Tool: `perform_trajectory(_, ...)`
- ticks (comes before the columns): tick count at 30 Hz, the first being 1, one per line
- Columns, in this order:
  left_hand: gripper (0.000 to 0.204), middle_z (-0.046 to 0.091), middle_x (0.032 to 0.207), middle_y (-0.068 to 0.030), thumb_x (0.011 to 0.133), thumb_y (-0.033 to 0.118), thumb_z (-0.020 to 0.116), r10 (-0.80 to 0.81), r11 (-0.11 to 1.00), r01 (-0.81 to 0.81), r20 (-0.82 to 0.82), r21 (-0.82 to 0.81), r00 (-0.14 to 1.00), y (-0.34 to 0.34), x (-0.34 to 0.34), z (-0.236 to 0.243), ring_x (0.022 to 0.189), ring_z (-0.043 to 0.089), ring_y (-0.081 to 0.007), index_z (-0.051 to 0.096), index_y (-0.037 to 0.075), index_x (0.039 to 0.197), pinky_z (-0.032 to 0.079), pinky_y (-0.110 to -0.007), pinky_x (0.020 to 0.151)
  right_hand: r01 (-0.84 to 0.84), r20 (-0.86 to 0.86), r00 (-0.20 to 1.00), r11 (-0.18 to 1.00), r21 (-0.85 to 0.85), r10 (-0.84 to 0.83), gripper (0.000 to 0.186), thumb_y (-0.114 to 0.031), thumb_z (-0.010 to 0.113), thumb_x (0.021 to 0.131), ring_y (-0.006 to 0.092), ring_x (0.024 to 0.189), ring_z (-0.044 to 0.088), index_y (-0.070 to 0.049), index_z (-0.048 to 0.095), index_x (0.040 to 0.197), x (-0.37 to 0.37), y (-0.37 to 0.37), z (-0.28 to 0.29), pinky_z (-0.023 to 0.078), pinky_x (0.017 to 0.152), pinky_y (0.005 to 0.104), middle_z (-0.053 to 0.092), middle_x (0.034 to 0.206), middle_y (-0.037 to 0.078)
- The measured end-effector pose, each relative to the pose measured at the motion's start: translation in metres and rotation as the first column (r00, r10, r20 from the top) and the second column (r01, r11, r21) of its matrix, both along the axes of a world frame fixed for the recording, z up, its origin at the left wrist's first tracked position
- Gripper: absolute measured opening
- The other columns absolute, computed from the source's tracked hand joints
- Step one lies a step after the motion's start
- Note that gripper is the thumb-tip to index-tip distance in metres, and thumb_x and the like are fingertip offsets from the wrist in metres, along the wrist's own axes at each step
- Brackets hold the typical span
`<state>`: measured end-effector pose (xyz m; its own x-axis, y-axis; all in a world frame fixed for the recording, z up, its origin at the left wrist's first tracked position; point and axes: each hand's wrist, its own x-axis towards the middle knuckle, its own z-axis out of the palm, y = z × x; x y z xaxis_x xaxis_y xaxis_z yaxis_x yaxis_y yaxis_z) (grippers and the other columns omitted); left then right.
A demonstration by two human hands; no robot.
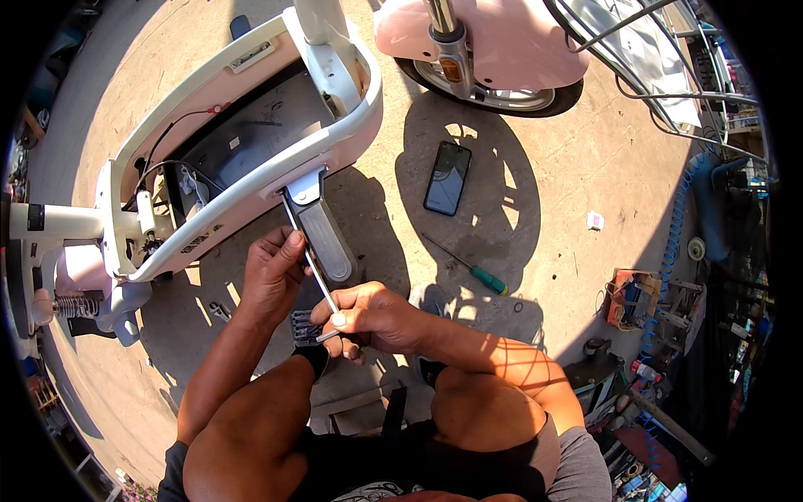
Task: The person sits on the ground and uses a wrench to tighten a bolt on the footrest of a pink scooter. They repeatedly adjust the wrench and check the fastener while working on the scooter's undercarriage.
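Observation:
Both of my hands are on a long, thin metal bar (pixel 323 292), bent at its near end like a hex key. My left hand (pixel 274 266) pinches it along its middle; my right hand (pixel 365 320) has its fingers round the bent near end. The bar's far end reaches the mount of a folding grey footrest (pixel 322 238) on the side of a white and pink scooter frame (pixel 350 132). The frame's open compartment (pixel 259 113) holds wires and black parts. Whether that far end sits in a fastener is too small to tell.
A phone (pixel 447 177) and a green-handled screwdriver (pixel 489 280) lie on the concrete. A pink scooter front (pixel 510 42) with a wire basket (pixel 711 98) stands at upper right. A tool box (pixel 631 297), a coiled blue hose (pixel 671 243) and clutter line the right side.

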<state>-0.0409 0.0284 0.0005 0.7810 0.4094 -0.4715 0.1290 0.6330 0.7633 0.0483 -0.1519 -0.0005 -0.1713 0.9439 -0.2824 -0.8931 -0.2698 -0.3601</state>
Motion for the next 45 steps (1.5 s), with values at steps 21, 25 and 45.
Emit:
perform_trajectory(21, 0.024, 0.064, 0.078, -0.0062, 0.091, 0.024, 0.069, 0.005, 1.000, -0.005, 0.002, 0.003, 1.000, 0.003, -0.005, -0.001, 0.065, 0.059, -0.0143, 0.061, 0.001, 0.093, 0.049, -0.029, 0.063, 0.567, 0.743, -0.171, 0.681, -0.463, 0.647, 0.063, -0.017, 0.055, 0.083, 0.0434, 0.091, 0.066, -0.009, 0.042, 0.143, 0.149, -0.035, -0.130, 0.052, 0.081, 0.0515, 0.068, 0.095, 0.027)
perform_trajectory(25, 0.025, 0.064, 0.078, -0.0067, 0.092, 0.024, 0.068, 0.002, 1.000, -0.002, -0.006, 0.012, 1.000, 0.002, -0.003, 0.000, 0.063, 0.057, -0.0140, 0.060, 0.000, 0.093, 0.049, -0.030, 0.064, 0.557, 0.695, -0.232, 0.679, -0.479, 0.681, 0.068, -0.012, 0.053, 0.084, 0.0431, 0.088, 0.066, -0.012, 0.033, 0.149, 0.165, -0.039, -0.134, 0.053, 0.078, 0.0521, 0.068, 0.094, 0.027)
perform_trajectory(45, 0.024, 0.064, 0.078, -0.0066, 0.092, 0.023, 0.068, 0.008, 1.000, -0.008, -0.015, 0.018, 1.000, 0.003, -0.004, 0.001, 0.063, 0.057, -0.0137, 0.061, 0.000, 0.093, 0.050, -0.030, 0.064, 0.664, 0.611, -0.268, 0.602, -0.443, 0.745, 0.063, -0.017, 0.057, 0.083, 0.0396, 0.086, 0.068, 0.010, 0.039, 0.137, 0.176, -0.036, -0.148, 0.055, 0.074, 0.0488, 0.068, 0.090, 0.027)
